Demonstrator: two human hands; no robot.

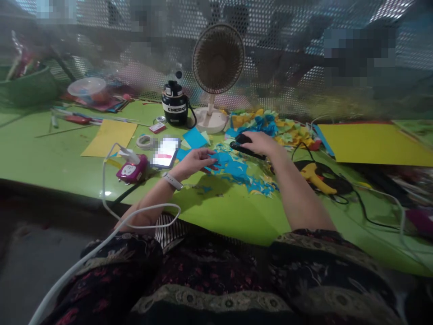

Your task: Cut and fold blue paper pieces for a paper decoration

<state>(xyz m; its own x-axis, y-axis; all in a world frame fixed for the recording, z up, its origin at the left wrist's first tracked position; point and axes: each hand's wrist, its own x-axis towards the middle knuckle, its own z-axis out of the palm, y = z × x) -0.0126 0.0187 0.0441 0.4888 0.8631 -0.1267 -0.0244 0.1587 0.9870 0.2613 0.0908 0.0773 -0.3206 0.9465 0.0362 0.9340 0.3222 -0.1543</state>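
Over a heap of blue and green paper scraps [233,169], my left hand [198,161] hovers or rests with loosely bent fingers. Gaps show between those fingers, and blue paper lies around them; no held piece stands out. My right hand [260,143] is closed around a black stapler [248,150] at the far side of the scraps. Square blue sheets [195,138] lie just beyond my left hand. Behind the stapler is a pile of crumpled blue, yellow and green paper pieces [270,121].
A fan [218,58] and black jug [174,106] stand at the back. Left are a phone [165,152], tape roll [145,141], purple power socket [130,170] and white cable [104,189]. On the right lie a yellow glue gun [316,178] and yellow sheets [375,143].
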